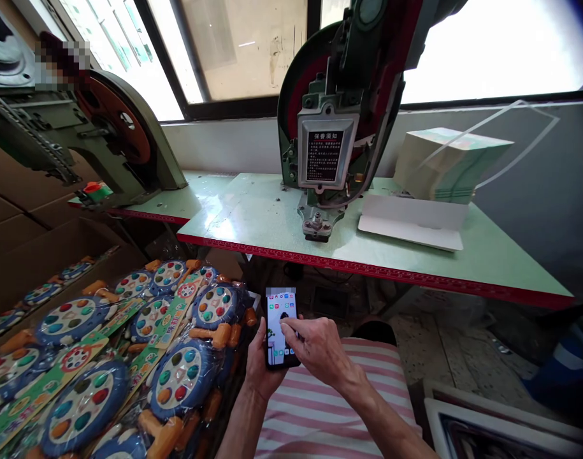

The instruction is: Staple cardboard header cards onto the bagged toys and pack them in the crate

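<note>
A smartphone (282, 338) with a lit home screen of small icons stands upright over my lap. My left hand (260, 370) is wrapped around its lower left side and holds it. The index finger of my right hand (320, 349) reaches onto the screen, with the other fingers curled in; nothing shows inside that hand. Whether the fingertip presses the glass or hovers just over it, I cannot tell. Below both hands lies pink and white striped cloth (339, 408).
Plastic-wrapped toys (181, 376) with orange hammers fill the left side. Ahead, a green riveting-type machine (327, 146) stands on a pale green table (253, 210) with a red edge. Stacked cards (444, 166) and a white folded card (410, 223) lie right. Another machine (123, 134) stands left.
</note>
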`<state>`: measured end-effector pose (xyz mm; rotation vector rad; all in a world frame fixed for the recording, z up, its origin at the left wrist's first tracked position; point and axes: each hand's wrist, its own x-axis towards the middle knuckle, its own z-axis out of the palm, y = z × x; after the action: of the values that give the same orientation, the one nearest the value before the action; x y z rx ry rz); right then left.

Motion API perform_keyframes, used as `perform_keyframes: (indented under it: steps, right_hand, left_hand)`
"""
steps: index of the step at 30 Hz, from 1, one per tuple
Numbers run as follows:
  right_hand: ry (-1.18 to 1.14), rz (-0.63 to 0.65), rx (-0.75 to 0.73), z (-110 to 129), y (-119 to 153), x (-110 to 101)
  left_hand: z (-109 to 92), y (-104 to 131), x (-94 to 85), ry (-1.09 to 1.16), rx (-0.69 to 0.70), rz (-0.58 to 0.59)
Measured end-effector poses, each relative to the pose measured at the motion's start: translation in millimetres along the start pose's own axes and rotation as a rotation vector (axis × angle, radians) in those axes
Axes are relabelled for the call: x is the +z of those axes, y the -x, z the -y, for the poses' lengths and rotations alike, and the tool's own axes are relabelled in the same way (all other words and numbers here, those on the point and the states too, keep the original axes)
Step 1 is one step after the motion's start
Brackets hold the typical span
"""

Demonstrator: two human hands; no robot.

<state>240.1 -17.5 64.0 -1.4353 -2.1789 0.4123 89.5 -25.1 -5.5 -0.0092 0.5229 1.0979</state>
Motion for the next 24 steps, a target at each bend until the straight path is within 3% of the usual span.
perform_keyframes:
  steps: [4, 8, 24]
  right_hand:
    - [-0.165, -0.047, -0.032, -7.0, 22.2, 7.0]
    - [-0.185, -0.03, -0.024, -9.7, 39.6, 15.9]
    - [-0.114, -0.034, -0.049, -11.4, 64.7, 34.1]
  left_hand:
    - [-4.7, -2.6, -1.1, -0.051, -0.013, 0.106]
    - [-6.9, -3.2, -1.5, -0.051, 0.008, 0.159]
    - [-6.7, -2.8, 4.4, -0.044, 0.024, 0.139]
